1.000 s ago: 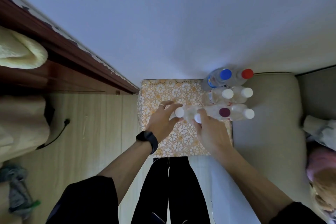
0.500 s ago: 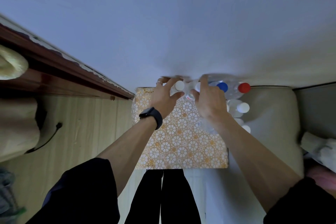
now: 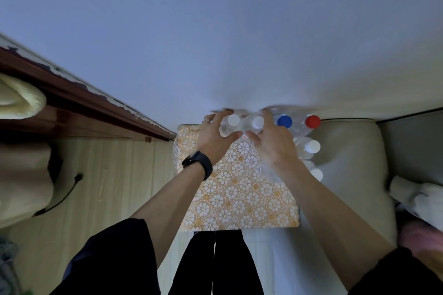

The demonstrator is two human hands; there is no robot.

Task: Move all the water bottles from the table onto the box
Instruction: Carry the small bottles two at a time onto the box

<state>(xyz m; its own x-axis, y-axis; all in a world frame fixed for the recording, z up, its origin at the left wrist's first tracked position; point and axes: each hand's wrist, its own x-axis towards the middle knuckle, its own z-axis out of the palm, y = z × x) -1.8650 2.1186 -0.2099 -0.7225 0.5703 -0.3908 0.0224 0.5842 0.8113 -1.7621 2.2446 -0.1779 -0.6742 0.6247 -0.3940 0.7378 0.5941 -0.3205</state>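
A box (image 3: pixel 239 199) wrapped in gold-and-white flower paper stands below me against the wall. My left hand (image 3: pixel 213 139) grips a clear bottle with a white cap (image 3: pixel 233 120) at the box's far edge. Beside it, my right hand (image 3: pixel 273 148) grips a second white-capped bottle (image 3: pixel 257 122). Both bottles stand upright, close together, by the wall. To their right stand a blue-capped bottle (image 3: pixel 284 121), a red-capped bottle (image 3: pixel 312 121) and white-capped bottles (image 3: pixel 311 146); whether these stand on the box or the table, I cannot tell.
The pale table (image 3: pixel 347 175) lies right of the box. A dark wooden door frame (image 3: pixel 72 103) and wood floor (image 3: pixel 107 187) lie to the left, with a black cable (image 3: pixel 69 189). My legs (image 3: pixel 215 263) stand right before the box. Cloth items (image 3: pixel 419 196) lie at the far right.
Both hands carried their white-capped bottles from the middle of the box to its far edge by the wall. In the last half second they hardly moved.
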